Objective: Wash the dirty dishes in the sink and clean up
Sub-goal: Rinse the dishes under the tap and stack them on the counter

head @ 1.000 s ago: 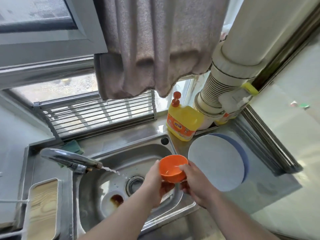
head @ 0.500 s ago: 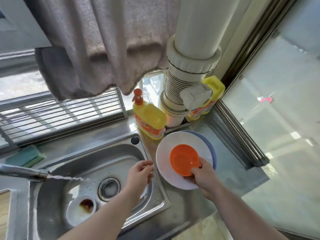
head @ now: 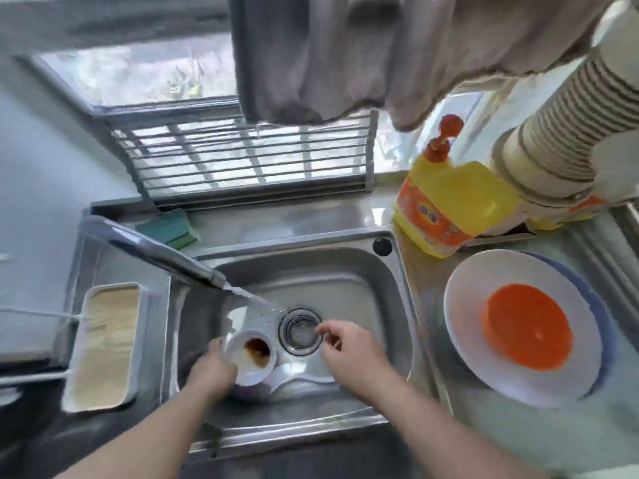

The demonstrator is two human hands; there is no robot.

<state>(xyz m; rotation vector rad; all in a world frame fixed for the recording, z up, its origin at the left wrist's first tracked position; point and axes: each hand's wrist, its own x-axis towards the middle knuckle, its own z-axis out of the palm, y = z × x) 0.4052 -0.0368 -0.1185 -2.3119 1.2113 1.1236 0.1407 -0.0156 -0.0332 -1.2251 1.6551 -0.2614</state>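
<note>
Sink (head: pixel 363 271) holds both hands, left hand (head: pixel 212 369) gripping white cup (head: pixel 250 356)

A small bowl (head: pixel 251 356) sits in the sink (head: pixel 345 271), seemingly just left of the drain (head: pixel 300 331); a plate (head: pixel 463 333) lies right.

Landmark = sink (head: pixel 397 281): steel basin, tap water streaming in toward the drain. Small white bowl (head: pixel 251 354) upright on the sink floor, just left of the drain, brown residue inside. Orange bowl (head: pixel 527 328) upright on the white plate (head: pixel 463 305), right of the sink on the counter. White plate sits on a blue plate (head: pixel 603 326), only the blue rim showing.
</note>
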